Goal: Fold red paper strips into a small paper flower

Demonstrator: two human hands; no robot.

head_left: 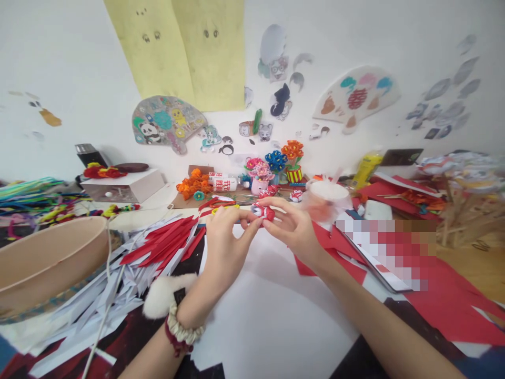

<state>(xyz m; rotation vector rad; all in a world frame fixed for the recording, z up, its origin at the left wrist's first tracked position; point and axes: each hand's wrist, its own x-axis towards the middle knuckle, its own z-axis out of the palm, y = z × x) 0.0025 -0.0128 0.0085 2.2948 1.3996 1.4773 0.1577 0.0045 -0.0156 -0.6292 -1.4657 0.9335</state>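
Between both hands, over a large white sheet (276, 295), is a small red-and-white folded paper ball (268, 212). My left hand (226, 234) pinches its left side between thumb and fingers. From the right, my right hand (292, 223) holds the same paper ball with thumb and curved fingers. The fingers hide part of it. Similar red-and-white paper balls (295, 196) sit just beyond the hands. Red paper strips (165, 242) and white paper strips (94, 295) lie heaped left of my left hand.
A round basin (51, 252) stands at the left. Craft flowers in pots (294, 171) and a white bottle (224, 181) line the wall. A plastic cup (327, 195), red paper sheets (453, 300) and a partly blurred tablet-like device (386, 263) are at right. A white cord (103, 310) crosses the strips.
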